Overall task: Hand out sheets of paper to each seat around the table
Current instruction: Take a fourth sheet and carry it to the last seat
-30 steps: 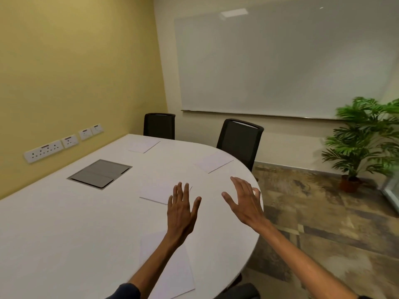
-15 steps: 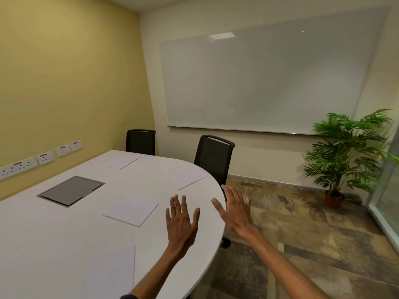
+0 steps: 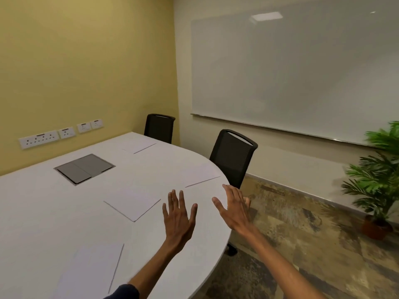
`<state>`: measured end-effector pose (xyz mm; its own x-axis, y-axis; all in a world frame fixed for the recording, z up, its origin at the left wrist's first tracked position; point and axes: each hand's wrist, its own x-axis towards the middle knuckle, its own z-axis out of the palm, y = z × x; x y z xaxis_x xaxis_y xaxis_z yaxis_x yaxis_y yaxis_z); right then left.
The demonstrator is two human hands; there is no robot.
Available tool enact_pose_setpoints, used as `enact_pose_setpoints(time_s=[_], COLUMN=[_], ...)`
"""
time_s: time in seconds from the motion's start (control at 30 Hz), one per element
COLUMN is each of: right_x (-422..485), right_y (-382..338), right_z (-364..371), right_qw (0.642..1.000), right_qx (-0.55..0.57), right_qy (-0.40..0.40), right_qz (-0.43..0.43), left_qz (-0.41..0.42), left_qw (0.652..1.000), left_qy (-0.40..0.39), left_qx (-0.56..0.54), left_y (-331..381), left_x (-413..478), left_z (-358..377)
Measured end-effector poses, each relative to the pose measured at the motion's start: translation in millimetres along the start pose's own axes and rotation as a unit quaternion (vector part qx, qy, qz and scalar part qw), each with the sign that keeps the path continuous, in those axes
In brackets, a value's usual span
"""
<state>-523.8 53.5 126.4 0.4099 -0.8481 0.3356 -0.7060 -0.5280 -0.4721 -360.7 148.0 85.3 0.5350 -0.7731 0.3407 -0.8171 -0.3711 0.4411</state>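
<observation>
Spanning most of the head view, a white round-ended meeting table [image 3: 54, 223] carries four sheets, and the handing-out looks close to finished at this end. Two black mesh-backed office chairs stand at the far curve, the nearer chair [image 3: 234, 156] and the corner chair [image 3: 159, 127]. Each has a thin white rectangular sheet of paper lying flat on the tabletop before it: the edge sheet [image 3: 201, 175] and the far sheet [image 3: 138, 145]. A third sheet [image 3: 133, 205] lies further in from the rim, just beyond the left hand, and a fourth sheet [image 3: 95, 270] lies nearest the person. All four appear plain and nearly the table's own colour, picked out only by thin shadowed edges. The left hand [image 3: 178, 216] is over the tabletop and the right hand [image 3: 234, 207] over the table's rim, both with fingers straight and spread, holding nothing; whether either touches the surface cannot be told. Judged from that, the next move calls for finding any seat without a sheet and picking up more paper, none of which is in sight
</observation>
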Motion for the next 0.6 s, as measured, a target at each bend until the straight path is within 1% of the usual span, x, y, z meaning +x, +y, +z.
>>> enact_pose_setpoints(time_s=[0.13,0.3,0.43,0.6], right_x=[58,116,156,200], right_y=[7,8,-4,-25], right_z=[25,59,98,164], right_qw=[0.999,0.995,0.99,0.976], right_qx=[0.015,0.03,0.04,0.046], right_qy=[-0.038,-0.074,-0.113,-0.183], right_qz=[-0.018,-0.051,-0.077,-0.107], left_qz=[-0.036,-0.092,-0.15,-0.234], left_qw=[0.999,0.994,0.986,0.967], left_qy=[0.014,0.039,0.058,0.067], left_qx=[0.007,0.034,0.041,0.071], left_y=[-5,-27,-63,-121], left_x=[47,91,110,130], left_z=[24,34,35,42])
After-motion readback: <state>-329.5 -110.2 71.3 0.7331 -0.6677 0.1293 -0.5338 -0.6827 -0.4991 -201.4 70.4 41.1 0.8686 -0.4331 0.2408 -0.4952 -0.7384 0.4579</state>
